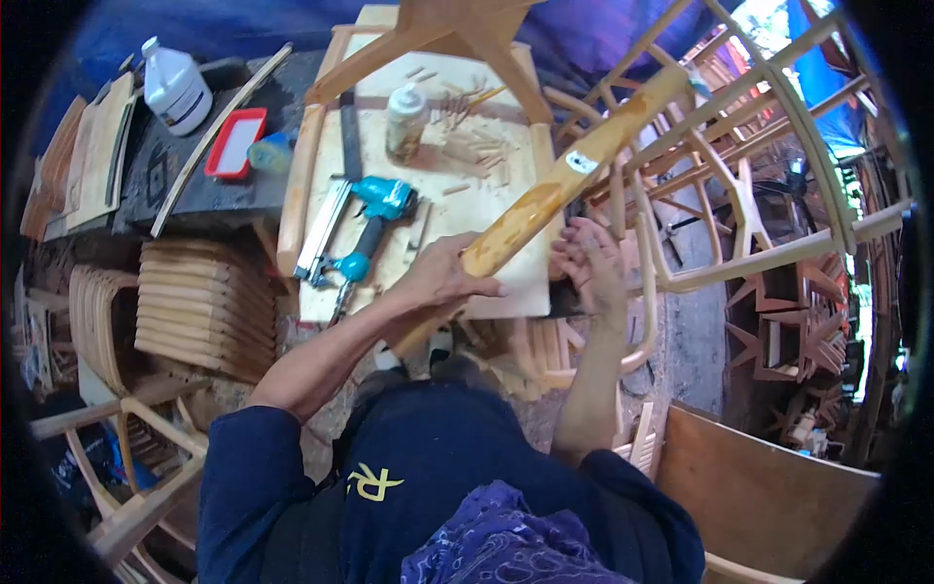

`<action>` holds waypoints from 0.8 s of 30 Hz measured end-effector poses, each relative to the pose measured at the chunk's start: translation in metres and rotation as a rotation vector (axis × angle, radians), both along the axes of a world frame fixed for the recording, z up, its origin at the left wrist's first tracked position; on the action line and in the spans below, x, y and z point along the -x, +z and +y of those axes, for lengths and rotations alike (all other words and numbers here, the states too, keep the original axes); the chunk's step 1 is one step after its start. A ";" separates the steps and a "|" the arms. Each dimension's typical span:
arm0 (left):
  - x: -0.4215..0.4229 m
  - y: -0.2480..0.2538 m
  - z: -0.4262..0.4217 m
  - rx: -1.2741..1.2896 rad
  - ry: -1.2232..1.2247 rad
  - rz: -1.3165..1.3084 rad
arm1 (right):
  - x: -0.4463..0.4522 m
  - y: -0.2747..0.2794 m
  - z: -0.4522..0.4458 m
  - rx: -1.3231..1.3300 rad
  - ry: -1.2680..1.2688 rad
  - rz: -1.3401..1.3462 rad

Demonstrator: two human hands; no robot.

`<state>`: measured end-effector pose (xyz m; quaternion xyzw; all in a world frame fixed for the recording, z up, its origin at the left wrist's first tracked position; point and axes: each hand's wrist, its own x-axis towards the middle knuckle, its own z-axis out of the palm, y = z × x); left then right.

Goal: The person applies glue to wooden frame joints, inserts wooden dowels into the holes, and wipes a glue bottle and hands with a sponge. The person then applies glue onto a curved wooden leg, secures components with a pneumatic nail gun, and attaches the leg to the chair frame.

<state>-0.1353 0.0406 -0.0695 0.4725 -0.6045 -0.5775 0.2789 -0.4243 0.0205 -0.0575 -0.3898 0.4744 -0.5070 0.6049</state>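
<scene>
Wooden slat point(537, 204) held above the worktop point(516, 294), crossing its right edge in view. Long axis slants: lower end toward the person at the near edge, far end up and right, beyond the right edge. Left hand point(449, 276): fingers wrapped around the lower part. Right hand point(591, 263): fingers loosely curled, gripping nothing, nearby. Judged stiff, fairly light, glossy face perhaps slick; best held by both long edges, nearer mid-length for balance.
</scene>
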 end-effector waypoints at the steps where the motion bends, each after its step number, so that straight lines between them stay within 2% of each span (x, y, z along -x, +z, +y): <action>1: 0.017 0.014 -0.009 0.028 0.037 0.055 | -0.001 0.003 -0.007 -0.008 -0.024 -0.012; 4: 0.060 0.057 -0.034 -0.084 0.054 0.217 | -0.005 0.030 -0.031 0.141 0.005 -0.068; 5: 0.078 0.057 -0.046 0.008 0.089 0.328 | -0.002 0.034 -0.046 0.182 0.002 -0.098; 8: 0.118 0.063 -0.079 0.063 0.118 0.442 | 0.006 0.044 -0.101 0.339 0.017 -0.134; 10: 0.136 0.070 -0.099 0.079 0.139 0.395 | 0.011 0.054 -0.143 0.489 0.031 -0.081; 12: 0.148 0.098 -0.107 0.041 0.151 0.391 | 0.013 0.077 -0.157 0.448 0.063 -0.106; 13: 0.162 0.088 -0.122 0.150 0.166 0.500 | 0.006 0.091 -0.161 0.451 0.066 -0.150; 17: 0.167 0.131 -0.158 0.249 0.170 0.300 | 0.008 0.143 -0.201 0.401 0.081 -0.287; 20: 0.141 0.161 -0.189 0.344 0.069 0.052 | 0.035 0.154 -0.253 0.446 0.193 -0.208; 22: 0.119 0.197 -0.191 0.657 0.239 -0.034 | 0.040 0.164 -0.271 0.520 0.163 -0.120; 24: 0.101 0.176 -0.251 1.031 0.464 -0.016 | 0.044 0.178 -0.274 0.546 0.166 -0.034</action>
